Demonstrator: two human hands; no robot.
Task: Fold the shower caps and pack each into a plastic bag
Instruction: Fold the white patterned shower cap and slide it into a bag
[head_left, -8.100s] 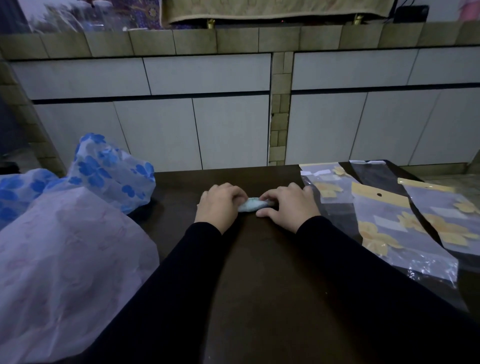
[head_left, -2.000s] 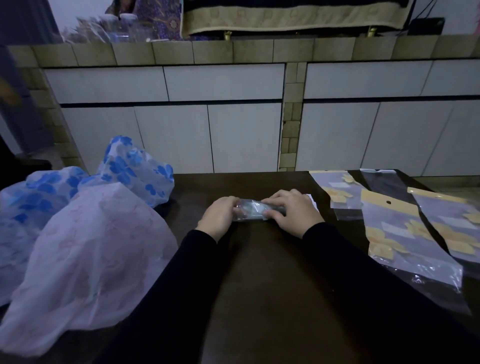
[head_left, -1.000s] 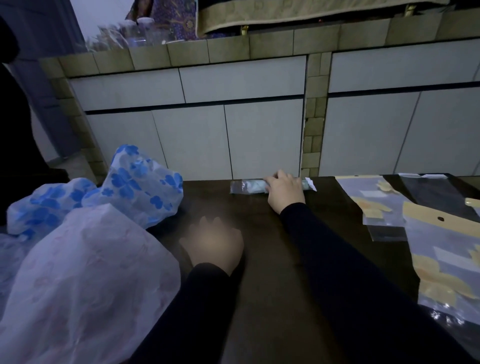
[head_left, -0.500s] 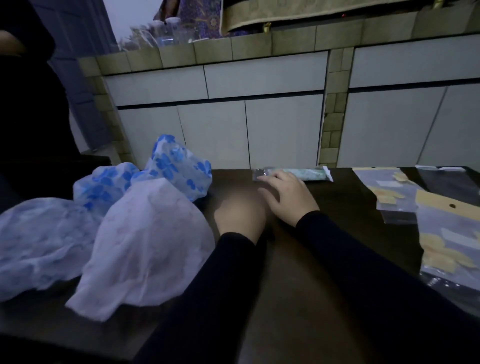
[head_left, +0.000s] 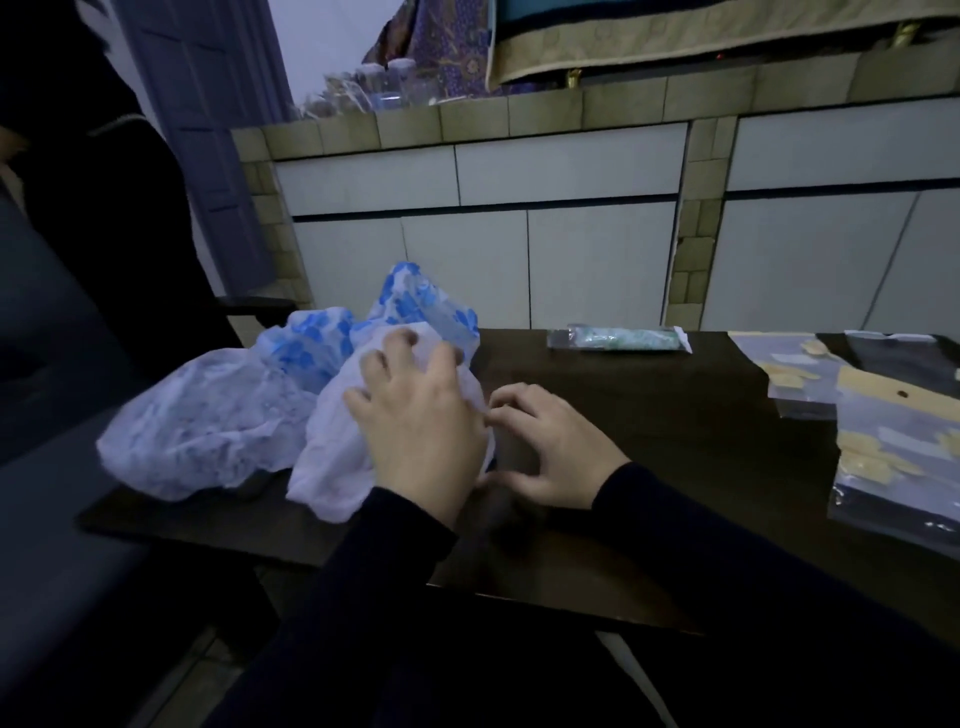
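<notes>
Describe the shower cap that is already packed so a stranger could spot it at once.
Start at the dark table and look along its far edge, near the white cabinet doors. The packed shower cap lies there alone, a slim roll in a clear plastic bag. Unlike the loose, puffy caps heaped at the left, it is tight, narrow and sealed.

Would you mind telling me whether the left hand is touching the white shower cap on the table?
Touching. The head view shows the left hand lying on top of the white shower cap, fingers spread over its crumpled plastic.
</notes>
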